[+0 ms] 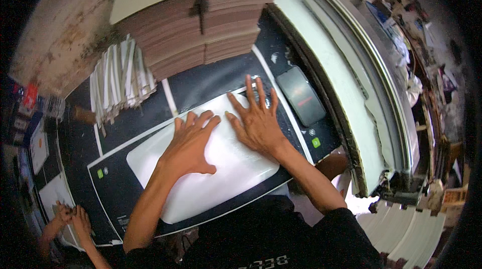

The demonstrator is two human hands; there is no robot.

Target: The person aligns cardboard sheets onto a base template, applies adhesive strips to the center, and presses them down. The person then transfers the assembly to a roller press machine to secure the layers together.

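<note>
Both palms flat on white rounded panel, nothing grasped.

Nearest: left hand (190, 143) and right hand (257, 121), fingers spread, pressing white rounded-corner rectangular sheet (201, 173) onto large black printed sheet with white border lines (135, 143) lying across table. Risk, judged: uneven pressure could skew or crease the white sheet. Close right: dark flat phone-like device (301, 96), apart from fingertips. Farther: bundle of white strips (119, 81), tall stacks of brown cardboard sheets (201, 28) crowding far edge. Lower left: another person's hands (70, 219).
</note>
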